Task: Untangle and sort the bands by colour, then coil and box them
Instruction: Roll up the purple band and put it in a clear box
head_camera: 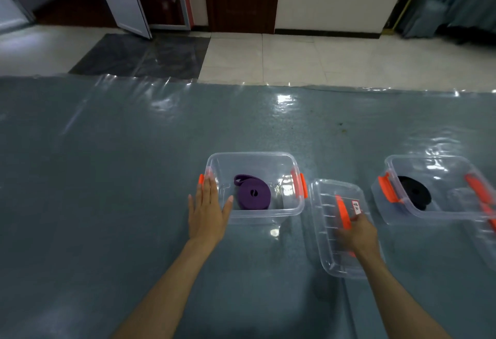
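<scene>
Our right hand [358,234] lies on the clear lid [338,227], with the fingers curled around its orange handle strip [343,211], so we judge it is grasping the lid; the picture is a little blurred there, so we cannot tell how firm the grip is. The lid lies flat on the tabletop [134,151], just to the right of the open box [255,184], and its long axis runs from near to far, tilted slightly. The box has its long axis from left to right, so we think the lid must be turned about a quarter before it fits on the rim.

The purple band [253,193] is already coiled and lies inside this box, on the bottom, near the middle. A short loop of it sticks out at the far left of the coil. From the right hand, the box opening is to the left and a little farther away, and the lid is near the right orange clip [300,185] of the box.

Our left hand [208,210] is flat, with straight fingers, against the near left corner of the box; it holds nothing and seems to steady the box. So the right hand is the nearer one for the lid, and the left one for the box.

Farther right stands a second box [429,191] with a coiled black band [415,191] in it, also without a lid.
</scene>
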A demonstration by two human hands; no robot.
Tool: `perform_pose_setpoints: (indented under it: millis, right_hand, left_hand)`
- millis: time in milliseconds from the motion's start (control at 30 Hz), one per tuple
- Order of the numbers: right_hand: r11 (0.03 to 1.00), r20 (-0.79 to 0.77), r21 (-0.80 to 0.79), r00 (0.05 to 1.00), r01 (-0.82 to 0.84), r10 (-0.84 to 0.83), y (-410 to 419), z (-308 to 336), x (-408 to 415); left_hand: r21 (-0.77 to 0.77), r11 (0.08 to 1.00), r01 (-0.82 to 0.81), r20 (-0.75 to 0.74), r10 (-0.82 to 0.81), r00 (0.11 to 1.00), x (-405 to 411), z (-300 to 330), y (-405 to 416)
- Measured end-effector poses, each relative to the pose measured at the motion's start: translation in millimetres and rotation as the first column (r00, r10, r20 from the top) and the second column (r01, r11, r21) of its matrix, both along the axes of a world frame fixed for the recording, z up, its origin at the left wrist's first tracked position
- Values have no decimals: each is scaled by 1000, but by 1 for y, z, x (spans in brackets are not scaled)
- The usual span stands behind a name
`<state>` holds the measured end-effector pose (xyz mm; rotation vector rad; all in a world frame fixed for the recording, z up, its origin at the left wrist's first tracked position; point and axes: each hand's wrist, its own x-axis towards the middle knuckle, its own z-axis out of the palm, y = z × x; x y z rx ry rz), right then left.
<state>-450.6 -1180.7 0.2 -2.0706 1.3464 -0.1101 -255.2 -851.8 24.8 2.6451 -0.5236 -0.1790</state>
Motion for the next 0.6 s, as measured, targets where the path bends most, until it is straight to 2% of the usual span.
perform_pose_setpoints:
  millis: [133, 233, 400, 500, 600]
  right_hand:
    - [996, 113, 37, 990, 85, -89, -2, 19, -12]
    - [998, 160, 48, 986, 30, -37, -4, 38, -2]
    - [975, 175, -67, 960, -212, 221, 18, 74, 48]
    - [907, 73, -149, 911, -393, 407, 41, 88, 88]
    - [791, -66, -200, 814, -578, 577, 66, 89, 124]
  left_hand:
    - [-61, 998, 13, -27, -14, 1000, 0, 1, 2]
    - [-150, 989, 8, -34, -13, 999, -1, 2, 3]
    - [-435, 898, -66, -159, -4, 987, 3, 4, 5]
    - [-460, 872, -166, -247, 54, 967, 12, 10, 3]
    - [-475, 857, -200, -253, 84, 964, 21, 15, 0]
